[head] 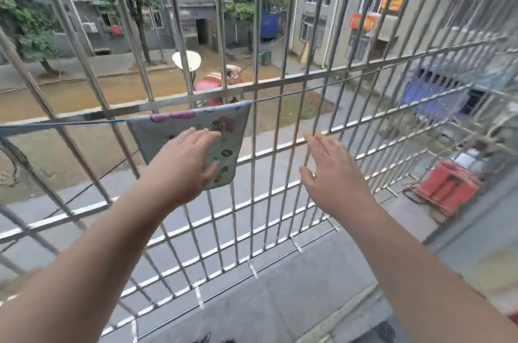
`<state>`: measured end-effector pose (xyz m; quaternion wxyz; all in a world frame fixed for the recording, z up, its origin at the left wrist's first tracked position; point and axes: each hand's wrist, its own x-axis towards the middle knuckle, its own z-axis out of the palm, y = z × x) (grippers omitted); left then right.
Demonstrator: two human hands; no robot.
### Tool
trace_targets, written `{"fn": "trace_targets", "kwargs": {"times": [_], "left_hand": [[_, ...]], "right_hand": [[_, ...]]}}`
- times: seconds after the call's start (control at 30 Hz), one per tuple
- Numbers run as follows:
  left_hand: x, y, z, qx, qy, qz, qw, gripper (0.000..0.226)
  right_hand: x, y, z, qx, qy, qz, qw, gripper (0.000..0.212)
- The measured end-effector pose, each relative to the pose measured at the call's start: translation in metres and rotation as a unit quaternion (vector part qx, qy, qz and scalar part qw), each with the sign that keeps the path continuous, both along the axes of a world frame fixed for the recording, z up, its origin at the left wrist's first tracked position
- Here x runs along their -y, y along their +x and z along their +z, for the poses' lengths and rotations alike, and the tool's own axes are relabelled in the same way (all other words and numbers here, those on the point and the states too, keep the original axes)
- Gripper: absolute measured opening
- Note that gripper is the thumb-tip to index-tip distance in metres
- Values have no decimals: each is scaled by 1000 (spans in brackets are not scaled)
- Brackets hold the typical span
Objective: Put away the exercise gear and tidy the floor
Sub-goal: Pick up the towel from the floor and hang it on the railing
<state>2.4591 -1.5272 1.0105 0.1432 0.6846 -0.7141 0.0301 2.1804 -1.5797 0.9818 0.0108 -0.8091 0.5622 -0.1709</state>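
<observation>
Our left hand [185,163]: fingers straight, laid flat on printed cloth [221,129]. Cloth: draped over blue line [56,123] strung along metal window grille [280,84]. Our right hand [328,174]: fingers spread, released, grasping nothing, just before grille bars.

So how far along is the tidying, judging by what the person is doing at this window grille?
Done: a patterned cloth hangs over a line on the metal grille. In hand: the left hand rests flat on that cloth, while the right hand is open and holds nothing. Left: cannot tell; no exercise gear or room floor shows here.
</observation>
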Motion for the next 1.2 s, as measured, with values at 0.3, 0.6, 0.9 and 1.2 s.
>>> {"fn": "trace_targets", "kwargs": {"times": [0.3, 0.6, 0.9, 1.2], "left_hand": [[-30, -151, -32, 11, 0, -172, 985, 63], [-93, -350, -54, 29, 5, -402, 915, 63], [-203, -540, -88, 47, 6, -604, 796, 64], [-280, -673, -132, 93, 7, -726, 682, 65]], "right_hand": [[-122, -138, -38, 3, 16, -131, 991, 63], [-293, -279, -45, 5, -32, -331, 943, 60], [-478, -381, -80, -5, 2, -546, 838, 59], [-591, -432, -124, -8, 75, -709, 702, 64]]}}
